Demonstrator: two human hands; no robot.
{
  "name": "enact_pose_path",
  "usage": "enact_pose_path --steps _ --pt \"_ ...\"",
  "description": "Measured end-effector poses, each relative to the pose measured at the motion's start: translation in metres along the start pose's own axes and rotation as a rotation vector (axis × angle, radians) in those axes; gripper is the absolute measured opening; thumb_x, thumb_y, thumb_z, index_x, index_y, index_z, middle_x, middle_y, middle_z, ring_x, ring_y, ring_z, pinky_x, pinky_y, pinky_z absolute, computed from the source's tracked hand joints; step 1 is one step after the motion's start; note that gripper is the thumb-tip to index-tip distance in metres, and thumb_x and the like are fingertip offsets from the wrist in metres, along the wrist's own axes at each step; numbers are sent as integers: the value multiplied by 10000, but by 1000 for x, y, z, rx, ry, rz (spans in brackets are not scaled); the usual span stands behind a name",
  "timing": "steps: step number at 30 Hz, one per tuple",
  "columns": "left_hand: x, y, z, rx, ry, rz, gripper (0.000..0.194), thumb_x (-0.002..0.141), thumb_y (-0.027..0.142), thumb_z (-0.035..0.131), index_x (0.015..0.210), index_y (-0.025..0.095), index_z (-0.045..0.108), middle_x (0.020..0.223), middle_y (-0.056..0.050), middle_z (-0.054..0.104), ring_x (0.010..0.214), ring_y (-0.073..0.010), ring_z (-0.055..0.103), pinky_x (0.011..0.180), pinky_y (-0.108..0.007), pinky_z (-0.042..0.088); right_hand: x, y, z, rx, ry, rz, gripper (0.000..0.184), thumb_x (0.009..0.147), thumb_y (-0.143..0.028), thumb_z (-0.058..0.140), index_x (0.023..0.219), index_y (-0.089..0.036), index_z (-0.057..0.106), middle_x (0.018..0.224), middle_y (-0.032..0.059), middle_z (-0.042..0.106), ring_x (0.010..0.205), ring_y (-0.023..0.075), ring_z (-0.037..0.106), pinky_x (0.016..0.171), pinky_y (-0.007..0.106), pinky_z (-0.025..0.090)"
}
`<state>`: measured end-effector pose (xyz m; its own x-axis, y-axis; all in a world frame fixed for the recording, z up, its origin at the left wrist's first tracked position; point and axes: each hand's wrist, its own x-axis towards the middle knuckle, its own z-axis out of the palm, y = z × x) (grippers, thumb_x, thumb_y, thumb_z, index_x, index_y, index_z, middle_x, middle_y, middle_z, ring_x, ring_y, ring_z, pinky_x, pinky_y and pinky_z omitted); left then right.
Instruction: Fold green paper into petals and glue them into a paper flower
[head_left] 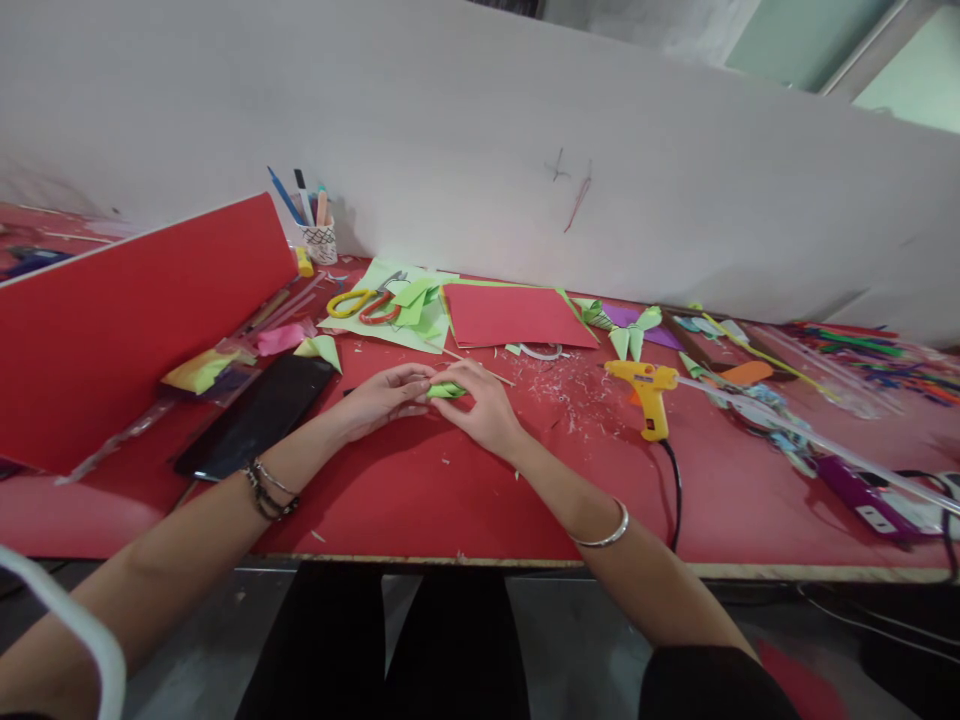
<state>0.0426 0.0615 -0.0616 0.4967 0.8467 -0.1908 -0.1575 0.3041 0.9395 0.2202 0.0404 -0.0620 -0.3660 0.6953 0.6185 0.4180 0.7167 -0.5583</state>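
Note:
Between my two hands is a small piece of folded green paper (445, 390), just above the red tabletop. My left hand (386, 400) pinches its left end, and my right hand (484, 405) grips it from the right. Fingers cover much of the paper. Behind my hands lies a thin wooden stick (480, 368). Farther back are yellow-handled scissors (352, 302) and red-handled scissors (381, 310) on light green sheets (352, 325). A stack of red paper (517, 316) lies beside them.
A yellow glue gun (649, 395) with a long clear glue stick lies on the right, near a purple power strip (862, 500). On the left are a black phone (259, 415) and a leaning red board (142, 330). A pen cup (321, 240) stands by the wall.

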Motion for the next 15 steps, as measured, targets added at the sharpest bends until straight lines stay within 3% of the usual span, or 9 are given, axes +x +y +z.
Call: enact_pose_path --steps 6,15 --pt "0 0 1 -34 37 25 246 656 262 719 862 176 615 881 11 623 768 -79 580 750 -214 475 0 -3 -1 14 32 -17 319 773 -203 568 1087 -221 510 985 41 583 925 165 529 820 319 434" --pt "2 -1 2 -12 84 102 222 630 268 719 797 165 616 787 20 611 701 -72 560 709 -217 479 0 0 -1 1 9 -7 274 777 -222 577 1045 -258 531 965 31 549 919 166 531 815 342 448"
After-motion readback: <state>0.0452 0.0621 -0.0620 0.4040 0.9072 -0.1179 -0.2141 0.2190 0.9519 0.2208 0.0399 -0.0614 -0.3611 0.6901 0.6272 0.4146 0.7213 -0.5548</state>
